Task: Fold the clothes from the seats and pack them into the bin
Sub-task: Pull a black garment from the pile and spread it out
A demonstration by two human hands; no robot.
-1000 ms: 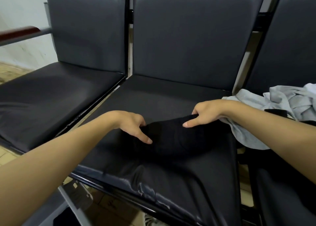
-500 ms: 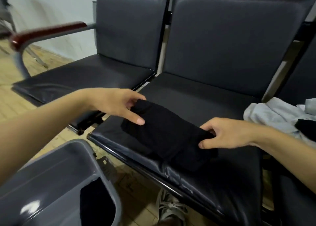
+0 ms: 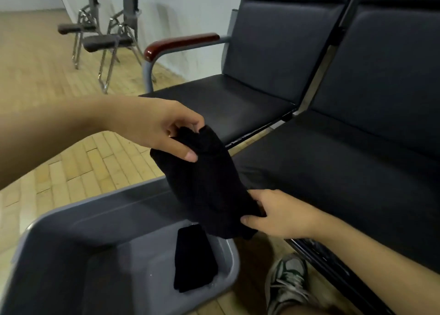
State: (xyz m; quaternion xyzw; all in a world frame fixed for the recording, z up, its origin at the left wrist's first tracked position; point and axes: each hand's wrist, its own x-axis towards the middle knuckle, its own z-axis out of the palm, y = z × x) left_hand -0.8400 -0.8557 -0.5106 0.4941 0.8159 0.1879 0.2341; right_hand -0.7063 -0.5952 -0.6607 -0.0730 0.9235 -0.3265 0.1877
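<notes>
Step in hand: the packing step, judging by position — a folded black garment (image 3: pixel 209 186) is held clear of the seat (image 3: pixel 345 171) and hangs over the far right corner of the grey bin (image 3: pixel 78 221), which stands on the floor to the left of the seats.

Left hand (image 3: pixel 164 126): grips the far upper end of the garment, thumb across the front of the cloth, fingers curled behind its top edge. Forearm comes in from the left, roughly level.

Right hand (image 3: pixel 278 216): pinches the near lower end, thumb under the fold, fingers over it. Forearm reaches in from the lower right, above a sneaker (image 3: pixel 289 281) on the floor.

Bin contents: one folded black piece (image 3: pixel 194 260) lies on the bottom against the right wall. Space shows to its left.

Next move, as I judge it — lower both hands together so the fold stays flat, set the garment beside or on the piece already there, then release. Letting one end go first would likely let it unfold.
</notes>
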